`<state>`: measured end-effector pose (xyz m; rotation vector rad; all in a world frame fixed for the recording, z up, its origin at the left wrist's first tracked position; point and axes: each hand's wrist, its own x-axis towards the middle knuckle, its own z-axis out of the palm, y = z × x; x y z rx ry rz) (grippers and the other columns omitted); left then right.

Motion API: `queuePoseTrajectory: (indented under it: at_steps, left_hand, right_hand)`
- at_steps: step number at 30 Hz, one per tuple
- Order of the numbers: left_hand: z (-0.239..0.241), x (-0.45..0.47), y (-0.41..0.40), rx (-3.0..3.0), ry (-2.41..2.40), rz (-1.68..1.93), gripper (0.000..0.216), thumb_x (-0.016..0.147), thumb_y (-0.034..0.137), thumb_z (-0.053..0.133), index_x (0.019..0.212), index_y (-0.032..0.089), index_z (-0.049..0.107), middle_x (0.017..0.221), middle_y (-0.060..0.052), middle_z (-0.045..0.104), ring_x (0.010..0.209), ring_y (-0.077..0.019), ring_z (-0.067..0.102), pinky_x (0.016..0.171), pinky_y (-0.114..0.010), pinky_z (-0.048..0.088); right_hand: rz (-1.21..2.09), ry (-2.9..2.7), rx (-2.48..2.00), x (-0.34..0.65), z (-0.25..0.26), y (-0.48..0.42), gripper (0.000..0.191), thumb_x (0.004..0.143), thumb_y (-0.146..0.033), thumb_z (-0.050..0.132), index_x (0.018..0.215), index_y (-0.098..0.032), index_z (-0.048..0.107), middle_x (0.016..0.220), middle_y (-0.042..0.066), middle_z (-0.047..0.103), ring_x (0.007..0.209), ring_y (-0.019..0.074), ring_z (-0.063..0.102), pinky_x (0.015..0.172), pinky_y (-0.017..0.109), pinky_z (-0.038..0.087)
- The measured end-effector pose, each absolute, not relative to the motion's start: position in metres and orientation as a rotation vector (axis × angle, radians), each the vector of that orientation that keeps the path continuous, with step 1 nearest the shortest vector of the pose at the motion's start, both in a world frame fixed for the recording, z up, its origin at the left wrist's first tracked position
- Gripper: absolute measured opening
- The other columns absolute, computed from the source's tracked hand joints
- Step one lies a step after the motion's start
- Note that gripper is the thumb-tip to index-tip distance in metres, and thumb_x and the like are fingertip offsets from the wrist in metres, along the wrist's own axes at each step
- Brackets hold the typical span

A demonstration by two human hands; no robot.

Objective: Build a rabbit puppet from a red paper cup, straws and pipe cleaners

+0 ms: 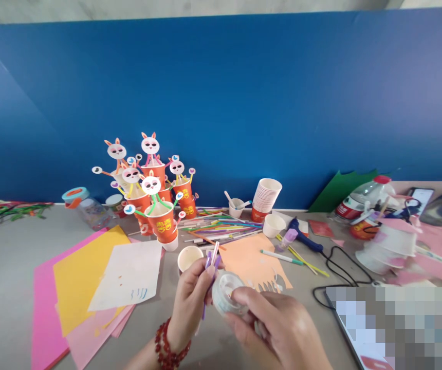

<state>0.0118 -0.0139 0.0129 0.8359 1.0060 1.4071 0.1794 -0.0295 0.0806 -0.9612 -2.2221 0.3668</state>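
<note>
My left hand (189,294), with a red bead bracelet (163,341) at its wrist, pinches purple sticks (217,261) together with a pale straw-like piece; exactly how they are joined is hidden by the fingers. Close on the right, my right hand (282,324) grips a roll of clear tape (221,297) between thumb and fingers. The roll sits right beside the purple sticks, and I cannot tell whether tape runs between them. Behind my left hand stands a white paper cup (190,258). An orange paper sheet (250,254) with a cut edge lies beyond the tape.
Rabbit-faced paper cups (162,221) stand stacked at the back left. Coloured sheets (78,272) lie left. Straws and sticks (217,226), a cup stack (267,195) and a blue glue gun (301,237) with a looping black cord are behind. A tablet-like device (346,329) lies right.
</note>
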Motion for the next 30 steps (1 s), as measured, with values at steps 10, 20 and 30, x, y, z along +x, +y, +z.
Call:
queuePoseTrajectory:
  at_steps: [10, 20, 30]
  left_hand:
    - [0.010, 0.010, -0.011, 0.849, 0.879, 1.363, 0.028, 0.089, 0.043, 0.064, 0.098, 0.017, 0.067, 0.066, 0.001, 0.060, 0.051, -0.0080, 0.054, 0.051, -0.017, 0.046]
    - [0.014, 0.012, -0.013, 0.793, 0.867, 1.359, 0.029, 0.090, 0.041, 0.064, 0.103, 0.016, 0.067, 0.068, 0.001, 0.062, 0.045, -0.0055, 0.051, 0.042, -0.015, 0.043]
    - [0.014, 0.011, -0.013, 0.741, 0.822, 1.368, 0.030, 0.085, 0.040, 0.070, 0.102, 0.015, 0.071, 0.067, -0.001, 0.063, 0.048, -0.0085, 0.056, 0.046, -0.018, 0.048]
  right_hand:
    - [0.335, -2.207, -1.033, 0.190, 0.084, -0.025, 0.010, 0.094, -0.030, 0.054, 0.094, -0.022, 0.061, 0.055, -0.006, 0.061, 0.043, 0.0110, 0.054, 0.046, 0.021, 0.035]
    - [0.350, -2.212, -1.058, 0.193, 0.086, -0.023, 0.009, 0.094, -0.031, 0.056, 0.094, -0.023, 0.061, 0.056, -0.006, 0.062, 0.045, 0.0113, 0.055, 0.046, 0.022, 0.034]
    - [0.328, -2.215, -1.076, 0.192, 0.089, -0.021, 0.013, 0.094, -0.033, 0.055, 0.088, -0.023, 0.060, 0.052, -0.007, 0.059, 0.045, 0.0112, 0.054, 0.046, 0.022, 0.033]
